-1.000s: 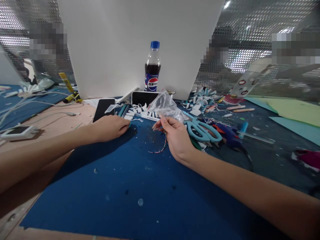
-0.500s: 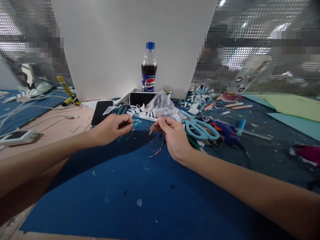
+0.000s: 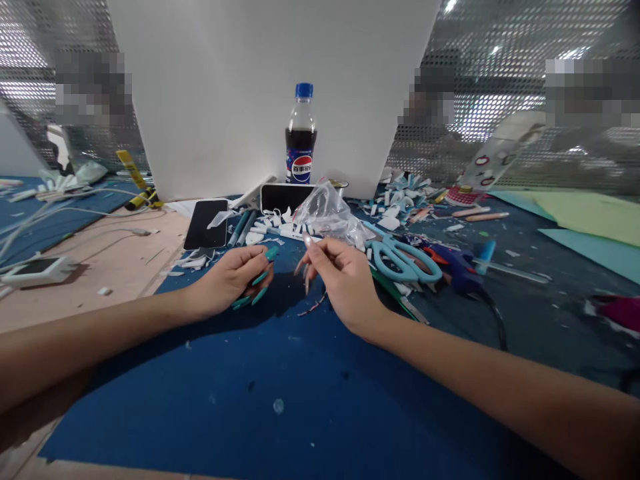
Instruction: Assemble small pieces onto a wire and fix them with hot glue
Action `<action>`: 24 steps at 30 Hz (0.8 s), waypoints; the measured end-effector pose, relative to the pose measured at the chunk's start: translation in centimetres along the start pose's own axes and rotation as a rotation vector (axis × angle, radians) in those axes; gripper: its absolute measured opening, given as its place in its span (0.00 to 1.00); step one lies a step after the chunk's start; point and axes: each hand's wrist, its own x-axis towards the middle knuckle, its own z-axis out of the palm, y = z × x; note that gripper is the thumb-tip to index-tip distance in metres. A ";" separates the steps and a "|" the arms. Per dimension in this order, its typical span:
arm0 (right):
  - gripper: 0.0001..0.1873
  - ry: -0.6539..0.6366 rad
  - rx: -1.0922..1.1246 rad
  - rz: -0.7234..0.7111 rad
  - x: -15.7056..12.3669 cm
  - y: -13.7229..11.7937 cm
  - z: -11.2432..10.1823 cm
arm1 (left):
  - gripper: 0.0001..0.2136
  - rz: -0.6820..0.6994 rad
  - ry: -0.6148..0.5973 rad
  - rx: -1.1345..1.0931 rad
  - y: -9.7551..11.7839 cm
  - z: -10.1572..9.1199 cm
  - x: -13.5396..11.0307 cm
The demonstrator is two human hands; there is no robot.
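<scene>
My left hand [image 3: 237, 280] is above the blue mat [image 3: 215, 393], its fingers curled in and its thumb against the index finger; long green nails show. Whatever it may hold is hidden. Facing it across a small gap, my right hand [image 3: 347, 277] has its long pale nails pointing left and its fingers bent under the thumb. Nothing can be made out between them. Just below the right fingertips lies a thin, dark patterned strand [image 3: 313, 307]. Beyond this hand are a clear plastic bag [image 3: 327, 213] and light-blue scissors [image 3: 395, 260].
A cola bottle [image 3: 301, 143] stands by the white board [image 3: 215, 93]. Two phones, one a dark phone [image 3: 206, 225], are near white scraps [image 3: 273, 223]. A blue glue gun [image 3: 460, 267] and a heap of cut pieces [image 3: 405, 190] are on the right. Cables cross the left side.
My left hand has turned and dropped slightly, bringing its green nails into clear view. The fingers of my right hand have shifted and point more downward.
</scene>
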 end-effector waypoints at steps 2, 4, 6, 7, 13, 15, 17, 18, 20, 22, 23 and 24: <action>0.16 -0.017 -0.072 -0.068 -0.4 -0.2 0.0 | 0.18 -0.020 -0.005 -0.036 0.0 0.1 -0.1; 0.16 -0.015 -0.166 -0.152 -0.6 -0.2 0.0 | 0.17 -0.021 -0.002 -0.092 0.0 0.3 -0.3; 0.16 0.004 -0.250 -0.244 -0.8 -0.3 0.0 | 0.14 -0.015 -0.005 -0.152 0.0 0.6 -0.5; 0.17 0.011 -0.275 -0.285 -0.9 -0.4 0.0 | 0.13 -0.014 -0.006 -0.176 0.0 0.8 -0.5; 0.15 -0.003 -0.299 -0.353 -1.0 -0.5 0.0 | 0.10 -0.016 -0.004 -0.232 -0.4 0.7 -0.5; 0.15 0.008 -0.302 -0.349 -1.0 -0.6 0.0 | 0.10 0.010 -0.017 -0.223 -0.6 0.6 -0.5; 0.15 0.001 -0.305 -0.350 -1.0 -0.6 0.0 | 0.10 0.033 -0.031 -0.202 -0.6 0.5 -0.5; 0.15 -0.007 -0.305 -0.354 -1.0 -0.6 0.0 | 0.10 0.039 -0.039 -0.192 -0.6 0.5 -0.5; 0.15 -0.022 -0.302 -0.374 -1.0 -0.7 0.0 | 0.10 0.053 -0.051 -0.179 -0.6 0.5 -0.5; 0.16 -0.028 -0.300 -0.390 -1.0 -0.8 0.0 | 0.10 0.054 -0.057 -0.165 -0.6 0.5 -0.5; 0.16 -0.029 -0.301 -0.392 -1.1 -0.8 0.0 | 0.10 0.053 -0.057 -0.159 -0.6 0.5 -0.4; 0.16 -0.029 -0.303 -0.391 -1.1 -0.8 0.1 | 0.10 0.053 -0.055 -0.154 -0.6 0.5 -0.4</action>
